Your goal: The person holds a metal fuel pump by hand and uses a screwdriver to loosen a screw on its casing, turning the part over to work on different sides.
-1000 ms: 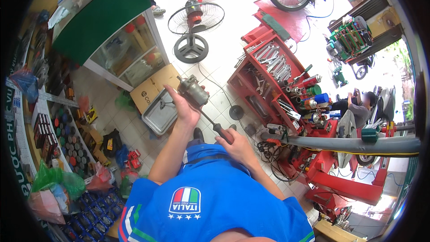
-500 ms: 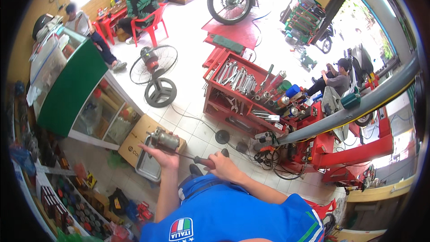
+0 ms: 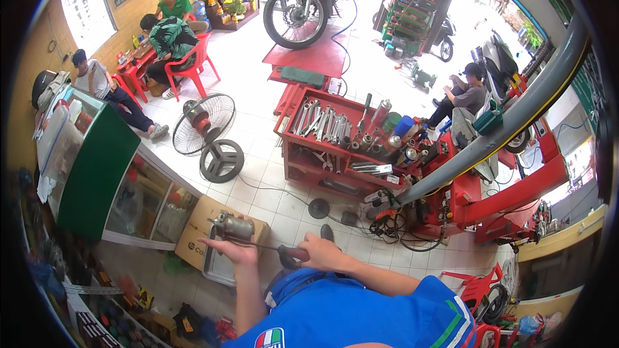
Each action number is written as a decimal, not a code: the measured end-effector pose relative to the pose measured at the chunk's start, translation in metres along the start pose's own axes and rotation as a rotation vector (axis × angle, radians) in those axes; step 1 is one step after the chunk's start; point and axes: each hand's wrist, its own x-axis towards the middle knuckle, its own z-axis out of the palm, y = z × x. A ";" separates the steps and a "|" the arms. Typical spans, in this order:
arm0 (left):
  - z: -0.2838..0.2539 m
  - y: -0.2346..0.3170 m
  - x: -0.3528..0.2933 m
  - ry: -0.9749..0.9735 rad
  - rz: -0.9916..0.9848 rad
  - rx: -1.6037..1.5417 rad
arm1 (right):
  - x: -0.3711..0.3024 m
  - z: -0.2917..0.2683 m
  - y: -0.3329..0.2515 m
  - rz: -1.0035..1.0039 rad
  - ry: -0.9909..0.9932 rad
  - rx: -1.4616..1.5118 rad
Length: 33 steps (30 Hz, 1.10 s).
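Note:
A grey metal cylindrical part [image 3: 236, 227], like a small motor, lies on the upturned palm of my left hand [image 3: 237, 252]. That hand's thumb side is partly hidden, and some fingers stretch out to the left under the part. My right hand [image 3: 324, 253] is wrapped round the dark red handle of a screwdriver [image 3: 294, 253]. The long thin shaft points left and reaches the lower side of the metal part. Whether the tip touches it, I cannot tell. Beneath my left hand are a silver metal tray [image 3: 215, 267] and a cardboard box [image 3: 189, 232].
A red tool cart [image 3: 288, 166] full of spanners stands ahead, with a cable [image 3: 267, 189] across the tiles. A fan [image 3: 205, 125] and a green-sided cabinet [image 3: 97, 167] are to the left. A grey pipe [image 3: 477, 135] slants across the right. Several people sit farther off.
My view has tilted and turned a little, so the room sits shifted leftward. My hands keep nearly the same hold on the metal part and the screwdriver.

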 end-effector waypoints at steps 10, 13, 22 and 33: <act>0.001 -0.030 0.002 -0.095 -0.027 0.049 | -0.025 -0.022 -0.004 0.124 -0.135 0.120; 0.011 -0.044 0.001 -0.052 -0.048 0.066 | -0.035 -0.015 0.026 -0.029 -0.049 0.187; 0.041 -0.092 -0.006 -0.168 -0.120 0.120 | -0.049 -0.035 0.054 0.167 -0.052 0.079; 0.064 -0.153 -0.028 -0.158 -0.181 0.197 | -0.093 -0.054 0.114 0.039 0.107 0.177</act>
